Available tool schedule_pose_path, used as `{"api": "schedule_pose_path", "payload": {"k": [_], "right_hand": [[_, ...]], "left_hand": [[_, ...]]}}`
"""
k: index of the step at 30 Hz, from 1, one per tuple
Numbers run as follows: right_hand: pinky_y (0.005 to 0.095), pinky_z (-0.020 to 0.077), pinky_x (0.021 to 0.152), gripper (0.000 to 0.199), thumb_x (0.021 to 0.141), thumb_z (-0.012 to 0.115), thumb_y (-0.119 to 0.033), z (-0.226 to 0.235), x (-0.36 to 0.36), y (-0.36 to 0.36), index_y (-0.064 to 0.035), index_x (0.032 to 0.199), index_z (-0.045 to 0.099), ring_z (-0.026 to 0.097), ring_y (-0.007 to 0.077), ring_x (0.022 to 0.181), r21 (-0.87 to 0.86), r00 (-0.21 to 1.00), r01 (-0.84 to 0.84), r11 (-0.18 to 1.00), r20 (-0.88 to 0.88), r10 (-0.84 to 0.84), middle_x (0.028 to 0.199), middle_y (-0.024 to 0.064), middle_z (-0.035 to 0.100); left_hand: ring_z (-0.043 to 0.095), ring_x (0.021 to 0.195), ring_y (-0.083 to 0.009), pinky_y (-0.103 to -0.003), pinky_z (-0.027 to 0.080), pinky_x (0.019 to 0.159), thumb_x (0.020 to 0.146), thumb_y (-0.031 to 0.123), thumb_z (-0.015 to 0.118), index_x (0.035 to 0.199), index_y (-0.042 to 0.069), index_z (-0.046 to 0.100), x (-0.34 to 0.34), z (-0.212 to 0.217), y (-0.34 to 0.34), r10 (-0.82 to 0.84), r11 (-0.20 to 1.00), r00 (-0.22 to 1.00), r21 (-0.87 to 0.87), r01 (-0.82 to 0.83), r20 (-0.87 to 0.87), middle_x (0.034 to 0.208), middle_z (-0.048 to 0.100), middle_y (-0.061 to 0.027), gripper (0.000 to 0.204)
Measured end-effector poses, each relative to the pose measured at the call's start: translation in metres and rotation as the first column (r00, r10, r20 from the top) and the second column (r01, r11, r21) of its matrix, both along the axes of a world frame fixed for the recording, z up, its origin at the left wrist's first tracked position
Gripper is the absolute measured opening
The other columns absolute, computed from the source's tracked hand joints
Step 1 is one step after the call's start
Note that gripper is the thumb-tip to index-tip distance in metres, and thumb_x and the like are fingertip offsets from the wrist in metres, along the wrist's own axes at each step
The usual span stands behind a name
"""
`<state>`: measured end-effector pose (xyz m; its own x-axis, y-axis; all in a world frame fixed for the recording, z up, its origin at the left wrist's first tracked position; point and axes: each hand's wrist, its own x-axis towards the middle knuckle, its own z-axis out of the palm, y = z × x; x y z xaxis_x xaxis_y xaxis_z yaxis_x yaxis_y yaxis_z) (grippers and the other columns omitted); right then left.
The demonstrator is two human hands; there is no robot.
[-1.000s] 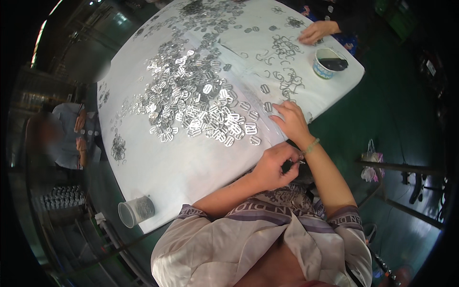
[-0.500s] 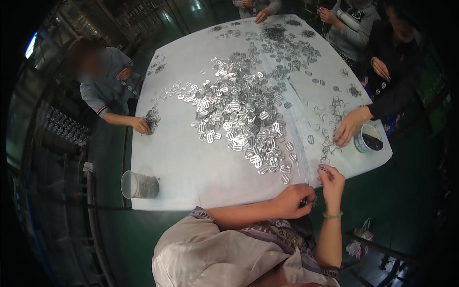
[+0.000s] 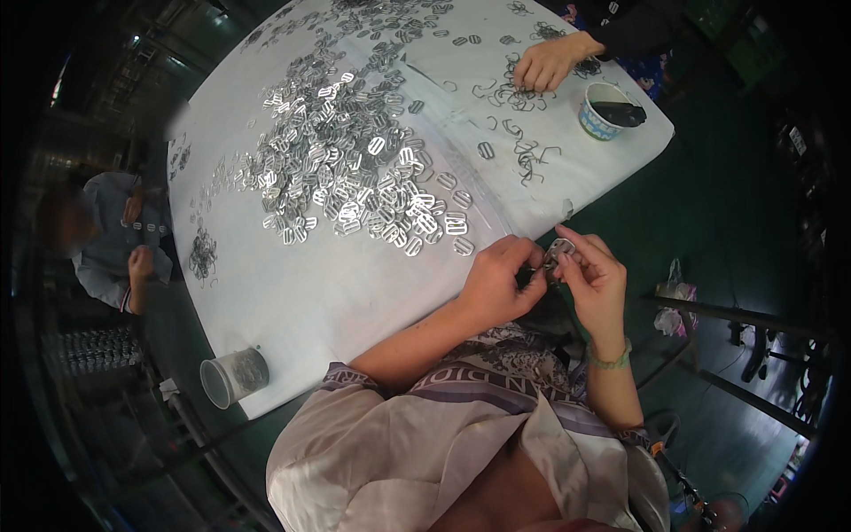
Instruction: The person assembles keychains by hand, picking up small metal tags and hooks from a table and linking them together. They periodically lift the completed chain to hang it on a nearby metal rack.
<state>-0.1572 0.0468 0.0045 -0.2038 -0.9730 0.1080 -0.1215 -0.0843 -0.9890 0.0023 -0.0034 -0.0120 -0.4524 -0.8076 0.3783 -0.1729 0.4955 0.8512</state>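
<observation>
My left hand and my right hand meet just off the near edge of the white table. Between their fingertips they pinch a small silver metal buckle. The left fingers also touch a thin wire part at the buckle, too small to make out. A big heap of the same silver buckles lies on the table just beyond my hands.
A clear plastic cup stands at the table's near left corner. A white cup with dark contents sits at the far right, near another person's hand among bent wire hooks. A second person works at the left edge.
The view has swung, so the table sits differently in the picture. My right hand came back from the buckle heap and both hands now meet on one buckle at the table's edge.
</observation>
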Motion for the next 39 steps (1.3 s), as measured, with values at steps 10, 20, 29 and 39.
{"api": "schedule_pose_path", "payload": {"k": [10, 20, 29, 39], "right_hand": [[0.0251, 0.0513, 0.059, 0.034, 0.083, 0.060, 0.010, 0.002, 0.008, 0.005, -0.0003, 0.115, 0.067, 0.063, 0.0130, 0.067, -0.089, 0.973, 0.014, 0.996, -0.229, -0.034, 0.088, 0.0086, 0.062], [0.0238, 0.0490, 0.062, 0.036, 0.083, 0.059, 0.012, 0.003, -0.007, 0.018, 0.0002, 0.115, 0.067, 0.061, 0.0115, 0.067, -0.085, 0.960, 0.119, 0.989, -0.243, -0.136, 0.087, 0.0079, 0.060], [0.0237, 0.0489, 0.063, 0.034, 0.083, 0.060, 0.010, 0.006, -0.010, 0.025, 0.0000, 0.114, 0.068, 0.060, 0.0112, 0.065, -0.082, 0.947, 0.140, 0.987, -0.279, -0.157, 0.087, 0.0084, 0.060], [0.0248, 0.0497, 0.066, 0.034, 0.082, 0.061, 0.010, 0.005, -0.010, 0.030, 0.0003, 0.113, 0.068, 0.059, 0.0116, 0.063, -0.090, 0.949, 0.164, 0.982, -0.257, -0.182, 0.088, 0.0098, 0.061]], "left_hand": [[0.064, 0.081, -0.0308, -0.039, 0.051, 0.071, 0.073, 0.004, 0.071, 0.086, 0.002, 0.058, 0.007, -0.012, 0.002, -0.097, 0.995, 0.987, 0.017, 0.096, 0.126, 0.086, 0.064, -0.0140, 0.018], [0.025, 0.140, -0.0471, -0.057, 0.019, 0.113, 0.094, 0.031, 0.057, 0.145, -0.001, 0.029, 0.025, -0.074, -0.036, 0.326, 0.943, 0.753, -0.252, -0.216, 0.571, 0.150, 0.026, -0.0314, 0.066], [0.048, 0.124, -0.0396, -0.043, 0.040, 0.104, 0.091, 0.017, 0.058, 0.121, -0.004, 0.057, -0.003, -0.073, -0.131, 0.290, 0.940, 0.810, -0.309, -0.142, 0.510, 0.129, 0.054, -0.0230, 0.036], [0.062, 0.089, -0.0249, -0.036, 0.051, 0.078, 0.072, 0.006, 0.059, 0.080, 0.005, 0.069, -0.025, -0.069, -0.214, 0.284, 0.713, 0.782, -0.668, 0.213, 0.554, 0.083, 0.066, -0.0076, 0.013]]}}
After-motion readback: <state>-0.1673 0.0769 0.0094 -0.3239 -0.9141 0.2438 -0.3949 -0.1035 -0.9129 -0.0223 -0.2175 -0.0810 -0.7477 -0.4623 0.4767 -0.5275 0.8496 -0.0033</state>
